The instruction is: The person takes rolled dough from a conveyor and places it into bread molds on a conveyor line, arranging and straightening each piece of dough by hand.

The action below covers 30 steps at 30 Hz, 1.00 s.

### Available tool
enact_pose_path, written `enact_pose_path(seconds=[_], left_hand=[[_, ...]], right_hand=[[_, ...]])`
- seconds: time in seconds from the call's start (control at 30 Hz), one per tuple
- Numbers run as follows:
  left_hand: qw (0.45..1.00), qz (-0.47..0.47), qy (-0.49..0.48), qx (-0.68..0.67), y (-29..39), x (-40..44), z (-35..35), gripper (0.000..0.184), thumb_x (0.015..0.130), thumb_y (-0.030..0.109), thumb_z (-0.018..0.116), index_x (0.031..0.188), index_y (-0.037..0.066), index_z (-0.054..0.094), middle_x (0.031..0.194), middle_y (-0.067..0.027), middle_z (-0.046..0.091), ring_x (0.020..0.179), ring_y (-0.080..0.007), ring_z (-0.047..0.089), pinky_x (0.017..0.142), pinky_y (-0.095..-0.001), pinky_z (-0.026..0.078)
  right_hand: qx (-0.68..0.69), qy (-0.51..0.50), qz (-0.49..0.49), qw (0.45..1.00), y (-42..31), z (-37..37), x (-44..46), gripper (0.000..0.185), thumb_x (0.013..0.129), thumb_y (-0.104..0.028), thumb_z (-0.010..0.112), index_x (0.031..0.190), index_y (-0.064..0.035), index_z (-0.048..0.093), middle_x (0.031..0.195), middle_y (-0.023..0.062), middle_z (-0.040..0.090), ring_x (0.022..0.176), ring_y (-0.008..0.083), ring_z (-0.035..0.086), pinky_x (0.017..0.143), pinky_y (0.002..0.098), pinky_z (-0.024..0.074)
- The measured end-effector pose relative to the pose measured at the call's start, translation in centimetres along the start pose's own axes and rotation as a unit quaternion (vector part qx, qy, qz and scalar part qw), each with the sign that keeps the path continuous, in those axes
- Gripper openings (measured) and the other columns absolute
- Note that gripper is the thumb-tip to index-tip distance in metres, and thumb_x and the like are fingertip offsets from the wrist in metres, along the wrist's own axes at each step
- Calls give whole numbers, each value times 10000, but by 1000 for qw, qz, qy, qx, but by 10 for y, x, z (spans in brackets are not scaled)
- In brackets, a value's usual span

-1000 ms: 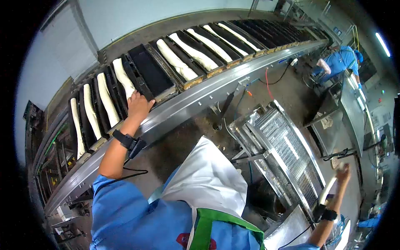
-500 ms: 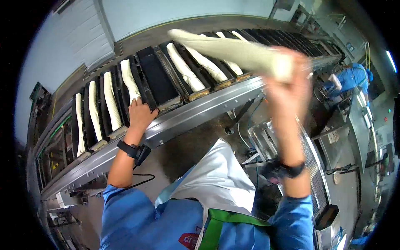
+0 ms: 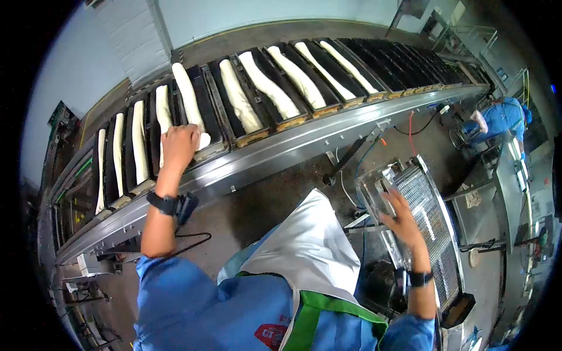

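Long pale dough rolls lie in the black baking pans on the conveyor. My left hand (image 3: 180, 145) is at the front ends of two neighbouring pans, its fingers curled over the near end of a dough roll (image 3: 187, 96). That roll's white tip shows just right of the fingers. Another dough roll (image 3: 163, 105) passes partly behind the same hand. Over the mesh belt (image 3: 430, 205) at my right side, my right hand (image 3: 404, 221) is open, fingers apart, with nothing in it.
The conveyor's metal rail (image 3: 281, 146) runs across in front of me. More dough rolls (image 3: 266, 88) fill pans to the right, followed by dark pans (image 3: 398, 64) farther along. A co-worker in blue (image 3: 500, 120) bends near a metal table (image 3: 509, 175) at far right.
The dough roll from my right hand now lies in the pan beside my left hand. My right hand has let go and come down toward the mesh belt. The pans have shifted left.
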<state>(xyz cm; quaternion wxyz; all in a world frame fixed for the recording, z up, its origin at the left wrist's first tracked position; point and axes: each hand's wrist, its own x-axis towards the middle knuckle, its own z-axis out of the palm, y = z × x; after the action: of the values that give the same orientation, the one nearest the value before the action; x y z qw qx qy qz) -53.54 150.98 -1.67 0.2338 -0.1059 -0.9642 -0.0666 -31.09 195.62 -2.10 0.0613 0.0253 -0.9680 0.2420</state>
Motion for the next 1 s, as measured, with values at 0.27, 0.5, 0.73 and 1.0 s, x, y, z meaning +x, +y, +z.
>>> enact_pose_path(seconds=[0.27,0.5,0.73,1.0], left_hand=[[941,-35,-334,-35,-15,70,26,394,624,251,593,958,46,545,921,-148,563,870,-307,530,733,-369,424],[874,-10,-484,-40,-36,86,54,501,669,257,538,1063,-39,452,986,-188,536,816,-292,553,642,-359,432],[850,-15,-442,-285,-73,57,72,370,678,193,522,1018,51,503,782,-94,551,648,-207,536,592,-318,434],[933,-134,-333,3,-43,55,55,373,802,133,396,1162,35,383,1047,-181,502,876,-287,522,708,-333,420]], right_hand=[[198,147,299,922,101,-36,-178,417,705,-10,570,1100,-12,434,1144,107,414,1057,207,397,858,295,351],[147,145,311,928,135,-75,-184,357,710,26,523,1060,-14,465,1068,74,467,989,164,432,811,255,357],[184,140,274,933,196,-106,-136,351,724,3,508,1071,-22,459,1074,72,473,991,161,422,797,248,358],[35,81,220,971,200,-149,-97,399,676,-89,596,1052,-61,468,1083,126,429,1015,285,409,852,339,335]])
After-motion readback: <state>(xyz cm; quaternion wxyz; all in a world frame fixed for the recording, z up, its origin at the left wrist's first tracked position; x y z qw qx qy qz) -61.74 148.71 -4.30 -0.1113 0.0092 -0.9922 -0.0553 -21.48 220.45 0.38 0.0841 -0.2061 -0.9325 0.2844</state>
